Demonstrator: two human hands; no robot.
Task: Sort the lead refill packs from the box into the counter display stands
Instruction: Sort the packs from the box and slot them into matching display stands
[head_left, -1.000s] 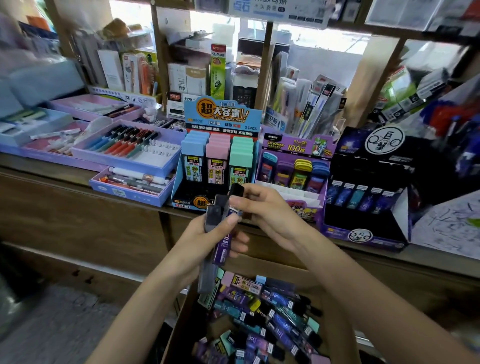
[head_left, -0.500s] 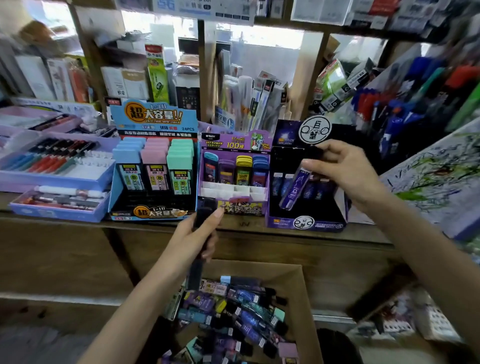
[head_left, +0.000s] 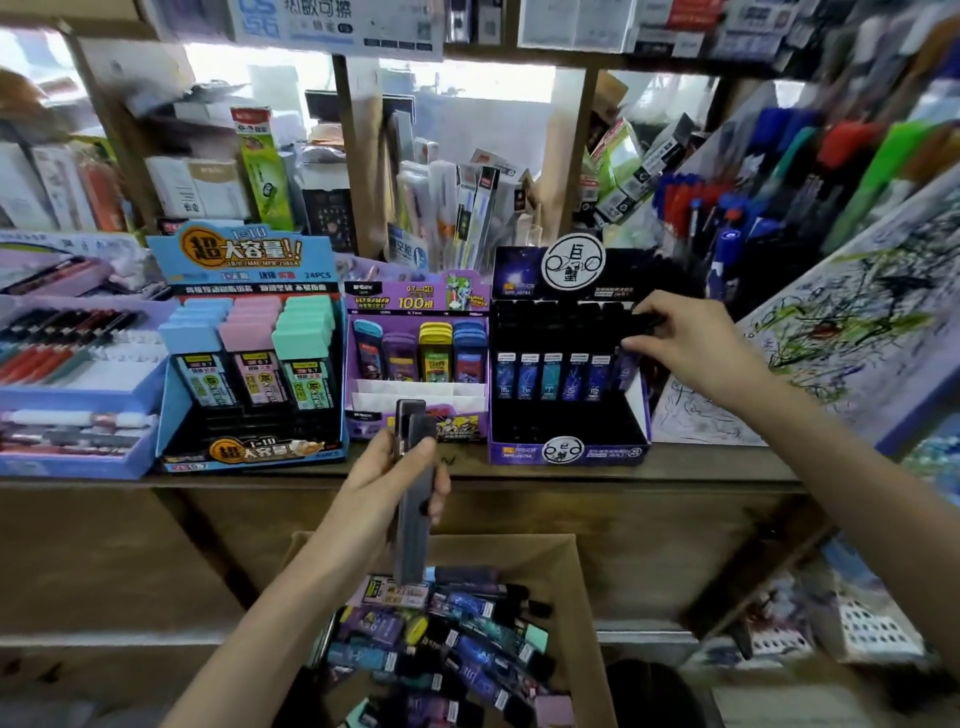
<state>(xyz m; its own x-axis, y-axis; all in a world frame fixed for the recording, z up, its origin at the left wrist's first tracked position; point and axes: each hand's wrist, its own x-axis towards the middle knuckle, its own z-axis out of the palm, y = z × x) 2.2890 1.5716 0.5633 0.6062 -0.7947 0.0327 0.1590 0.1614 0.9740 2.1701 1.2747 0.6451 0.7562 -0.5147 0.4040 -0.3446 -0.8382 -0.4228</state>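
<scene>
The lead refill packs (head_left: 457, 639) are slim, stiff plastic cases, likely light and a little slick, best pinched across the narrow sides near the capped end. The left hand (head_left: 384, 483) grips two dark grey packs (head_left: 414, 525) upright above the box (head_left: 545, 561), just off the tabletop's (head_left: 727, 470) front edge. The right hand (head_left: 696, 348), well apart, pinches what seems a purple pack (head_left: 625, 366) at the black stand's (head_left: 569, 451) right end.
</scene>
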